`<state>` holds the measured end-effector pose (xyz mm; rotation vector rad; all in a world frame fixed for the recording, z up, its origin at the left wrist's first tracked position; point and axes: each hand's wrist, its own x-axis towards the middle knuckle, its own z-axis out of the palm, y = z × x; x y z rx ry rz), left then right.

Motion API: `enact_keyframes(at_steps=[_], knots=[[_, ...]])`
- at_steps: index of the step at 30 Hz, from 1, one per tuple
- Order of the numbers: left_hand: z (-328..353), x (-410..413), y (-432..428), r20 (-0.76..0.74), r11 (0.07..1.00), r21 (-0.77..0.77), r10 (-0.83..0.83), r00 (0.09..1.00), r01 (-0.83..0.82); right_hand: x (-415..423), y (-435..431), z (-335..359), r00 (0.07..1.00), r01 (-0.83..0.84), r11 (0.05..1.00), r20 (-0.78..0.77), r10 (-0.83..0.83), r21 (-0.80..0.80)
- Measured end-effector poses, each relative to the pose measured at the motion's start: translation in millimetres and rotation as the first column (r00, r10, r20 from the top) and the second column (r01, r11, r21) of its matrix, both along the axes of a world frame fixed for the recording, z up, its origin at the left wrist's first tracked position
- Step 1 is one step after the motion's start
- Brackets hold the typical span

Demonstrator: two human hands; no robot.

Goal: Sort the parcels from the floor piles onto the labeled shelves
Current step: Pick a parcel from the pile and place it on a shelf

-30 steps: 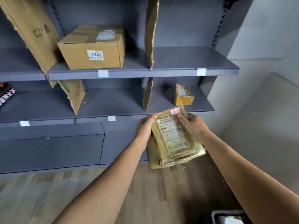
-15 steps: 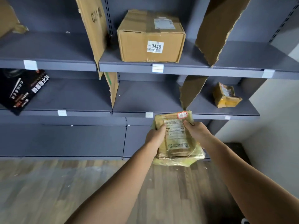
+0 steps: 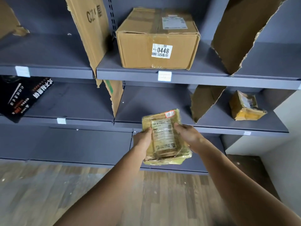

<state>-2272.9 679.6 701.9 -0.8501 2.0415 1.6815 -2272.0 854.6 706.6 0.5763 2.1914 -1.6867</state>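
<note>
We hold a flat taped parcel (image 3: 165,137) between both hands, just in front of and slightly below the front lip of the lower shelf (image 3: 211,129), with its long axis pointing away from us toward the open bay behind it. Our left hand (image 3: 143,139) clasps the parcel's left edge and our right hand (image 3: 187,136) its right edge, each grip closed on the parcel, neither hand clearly nearer the lower shelf. The move ahead, we judge, turns on that one relation: the bay lies straight beyond and a little above the parcel's far end, between two torn cardboard dividers (image 3: 203,101). The parcel is slim, wrapped in glossy yellowish tape with a white printed label and a small red-edged sticker at its far end; it looks light and somewhat crinkly. Right of the lower shelf's right divider sits a small crumpled yellow packet (image 3: 244,106). Above the lower shelf rests a stiff brown carton (image 3: 156,39) marked 0448. Left along the lower shelf lies a black bag (image 3: 19,97).
</note>
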Motion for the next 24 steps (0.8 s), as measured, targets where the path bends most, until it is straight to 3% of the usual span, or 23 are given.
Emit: enact_keyframes(at_steps=[3, 5, 9, 12, 16, 21, 24], knots=[[-2.9, -30.0, -0.4, -0.078, 0.993, -0.115, 0.01, 0.997, -0.019, -21.9, -0.4, -11.8, 0.999, -0.002, 0.996, -0.046, 0.006, 0.087], [-8.5, -47.3, -3.7, -0.108, 0.987, -0.158, 0.014, 0.994, -0.031, -34.6, -0.8, -19.4, 0.997, 0.036, 0.997, -0.067, -0.032, 0.064], [-27.8, -69.5, -15.4, -0.169, 1.0, 0.004, 0.025, 0.985, -0.025, -58.6, -5.2, -42.1, 0.992, 0.033, 0.999, -0.12, -0.03, 0.017], [-36.8, -79.9, -25.8, -0.206, 0.992, 0.055, -0.1, 0.973, 0.114, -76.3, -9.1, -48.4, 0.978, -0.016, 1.0, -0.207, 0.011, -0.023], [-36.7, -90.1, -41.0, -0.296, 0.917, 0.107, -0.34, 0.893, 0.385, -99.3, -7.7, -49.6, 0.966, -0.118, 0.988, -0.22, 0.137, 0.1], [-47.0, -107.7, -58.4, -0.308, 0.787, 0.001, -0.587, 0.748, 0.618, -103.1, 2.8, -42.3, 0.879, -0.368, 0.919, -0.271, 0.392, 0.138], [-48.1, -110.6, -60.2, -0.296, 0.778, -0.127, -0.622, 0.725, 0.616, -105.7, 3.6, -44.9, 0.865, -0.341, 0.912, -0.304, 0.399, 0.227]])
